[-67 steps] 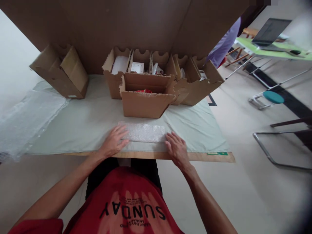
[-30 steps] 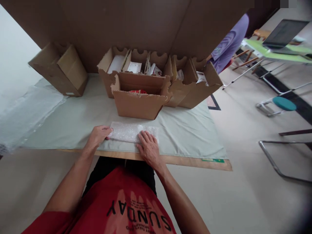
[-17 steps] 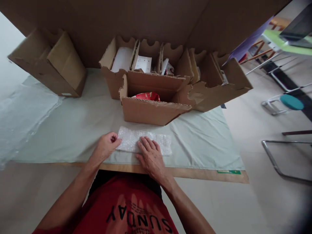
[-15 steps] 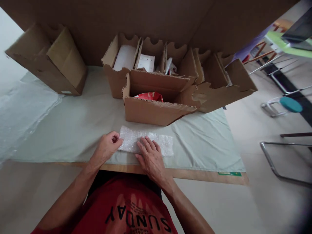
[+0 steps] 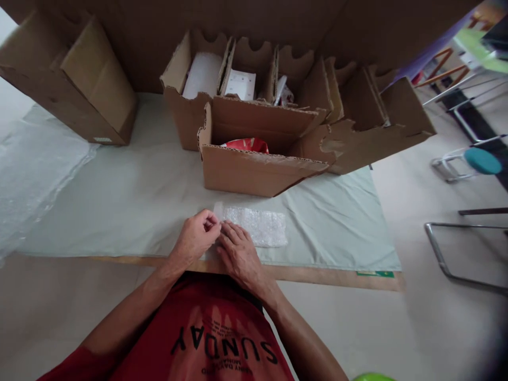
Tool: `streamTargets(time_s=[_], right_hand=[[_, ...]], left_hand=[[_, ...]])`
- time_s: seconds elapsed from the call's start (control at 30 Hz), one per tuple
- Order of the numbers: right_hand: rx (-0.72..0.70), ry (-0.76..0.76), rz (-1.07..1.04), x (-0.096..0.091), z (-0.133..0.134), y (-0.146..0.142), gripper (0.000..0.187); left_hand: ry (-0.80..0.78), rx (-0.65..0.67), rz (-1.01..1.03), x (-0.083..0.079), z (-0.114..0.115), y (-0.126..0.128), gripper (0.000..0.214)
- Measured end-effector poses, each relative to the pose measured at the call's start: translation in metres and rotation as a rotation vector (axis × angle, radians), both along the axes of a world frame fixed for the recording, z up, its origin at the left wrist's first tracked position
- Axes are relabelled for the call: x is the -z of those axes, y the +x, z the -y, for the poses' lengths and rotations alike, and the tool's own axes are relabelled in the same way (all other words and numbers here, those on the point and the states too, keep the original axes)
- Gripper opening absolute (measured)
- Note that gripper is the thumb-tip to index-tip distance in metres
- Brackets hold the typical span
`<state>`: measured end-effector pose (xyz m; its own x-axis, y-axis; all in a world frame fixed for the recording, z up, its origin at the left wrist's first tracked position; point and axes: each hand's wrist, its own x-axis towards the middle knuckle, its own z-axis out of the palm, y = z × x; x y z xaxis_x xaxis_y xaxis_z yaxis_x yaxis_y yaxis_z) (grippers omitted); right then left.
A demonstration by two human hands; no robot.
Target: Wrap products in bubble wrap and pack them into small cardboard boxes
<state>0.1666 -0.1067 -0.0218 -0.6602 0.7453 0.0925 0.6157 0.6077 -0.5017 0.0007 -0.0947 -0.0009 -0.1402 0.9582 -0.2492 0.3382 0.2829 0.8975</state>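
Head view: just below the frame's centre I see a clear, crinkled bubble-wrap strip (image 5: 266, 227), oblong, its long axis running left to right; the left hand (image 5: 198, 235) pinches its left end, the right hand (image 5: 241, 253) lies flattened on it.

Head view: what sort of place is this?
Likely a makeshift indoor workspace: a table draped in cloth, open cardboard boxes standing on it, and bubble wrap near its front edge.
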Motion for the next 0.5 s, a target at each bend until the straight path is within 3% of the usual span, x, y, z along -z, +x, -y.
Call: streamTargets(time_s=[0.2,0.37,0.5], right_hand=[[-0.045,-0.021,-0.1,-0.003,-0.002,0.014,0.039],[0.15,0.061,-0.187,-0.021,0.004,0.032,0.033],[0.158,0.005,-0.143,-0.019,0.005,0.022,0.041]], left_hand=[[-0.049,0.041,0.008,0.004,-0.008,0.012,0.008],[-0.059,0.131,-0.134,0.006,-0.009,0.014,0.027],[-0.046,0.275,-0.2,0.004,-0.008,0.011,0.032]])
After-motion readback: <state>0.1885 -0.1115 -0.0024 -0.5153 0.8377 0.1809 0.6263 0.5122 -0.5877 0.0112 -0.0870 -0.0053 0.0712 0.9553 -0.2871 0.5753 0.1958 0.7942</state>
